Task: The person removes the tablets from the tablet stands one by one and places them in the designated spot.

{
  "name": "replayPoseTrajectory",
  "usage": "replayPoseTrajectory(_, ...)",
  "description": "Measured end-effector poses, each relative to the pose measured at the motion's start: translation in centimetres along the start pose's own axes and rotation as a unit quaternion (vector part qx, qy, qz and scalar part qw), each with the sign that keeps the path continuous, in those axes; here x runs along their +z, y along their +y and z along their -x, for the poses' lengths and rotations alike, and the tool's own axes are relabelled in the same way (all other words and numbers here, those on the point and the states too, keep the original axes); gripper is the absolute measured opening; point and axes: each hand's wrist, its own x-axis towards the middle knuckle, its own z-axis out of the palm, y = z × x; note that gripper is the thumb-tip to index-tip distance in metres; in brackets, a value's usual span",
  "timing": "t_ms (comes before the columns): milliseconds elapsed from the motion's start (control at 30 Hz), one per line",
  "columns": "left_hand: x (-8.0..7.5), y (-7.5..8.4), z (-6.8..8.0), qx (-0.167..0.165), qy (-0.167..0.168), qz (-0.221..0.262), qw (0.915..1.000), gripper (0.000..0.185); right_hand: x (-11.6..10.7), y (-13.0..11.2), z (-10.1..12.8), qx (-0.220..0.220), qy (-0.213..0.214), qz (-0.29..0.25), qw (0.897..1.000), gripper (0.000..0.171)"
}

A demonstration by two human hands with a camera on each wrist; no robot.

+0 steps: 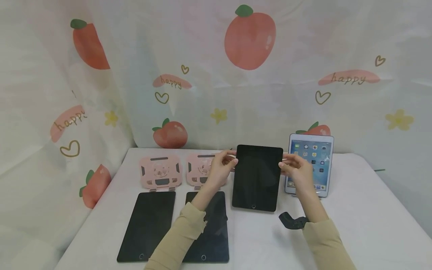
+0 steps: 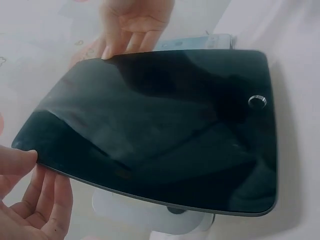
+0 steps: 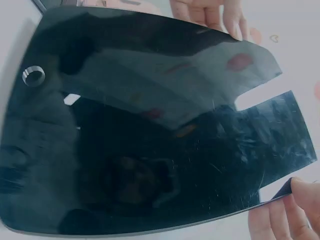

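Scene: I see a white table (image 1: 354,210) in front of a peach-printed curtain (image 1: 249,75), with two arms in tan sleeves reaching forward.
Held tablet: a dark-screened tablet (image 1: 257,178) stands nearly upright between the hands, its home button at the bottom and its lower edge on or just above the table.
Left hand: my left hand (image 1: 221,167) pinches the tablet's left edge near the top corner, thumb on the glass and fingers curled behind.
Right hand: my right hand (image 1: 297,168) pinches the right edge at the same height, gripping it likewise.
Beyond the right hand: a lit tablet (image 1: 312,155) stands propped, touching nothing the hands hold.
Beyond the left hand: two pink folding stands (image 1: 161,172), one partly hidden by the left wrist.
Below the left arm: two more dark tablets (image 1: 146,225) lie flat, side by side.
Under the held tablet: the left wrist view shows a pale support (image 2: 150,220); I cannot tell whether the tablet rests on it.
Step in hand: I judge the tablet is being propped upright, like the lit one.
Next move: it likely calls for seating the lower edge firmly and checking the lean before either grip loosens.
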Motion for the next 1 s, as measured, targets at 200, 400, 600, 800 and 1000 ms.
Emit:
replayPoseTrajectory(200, 0.1, -0.6, 1.2, -0.012, -0.001, 0.005, 0.9999, 0.022, -0.6, 0.1, 1.0, 0.011, -0.015, 0.028, 0.999, 0.039)
replayPoseTrajectory(400, 0.5, -1.1, 2.3, -0.041, 0.004, 0.022, 0.9989, 0.021, -1.1, 0.3, 1.8, 0.014, -0.030, 0.040, 0.999, 0.040)
replayPoseTrajectory(600, 0.3, -1.3, 3.5, -0.071, -0.003, 0.043, 0.9966, 0.024, -1.3, 0.7, 2.6, 0.015, -0.058, 0.047, 0.997, 0.040)
replayPoseTrajectory(800, 0.0, -1.8, 4.3, -0.088, -0.015, 0.064, 0.9940, 0.024, -1.4, 1.1, 3.4, 0.028, -0.086, 0.046, 0.995, 0.042)
replayPoseTrajectory(1000, -0.4, -2.2, 4.9, -0.108, -0.033, 0.076, 0.9907, 0.025, -1.4, 1.8, 3.6, 0.041, -0.110, 0.023, 0.993, 0.040)
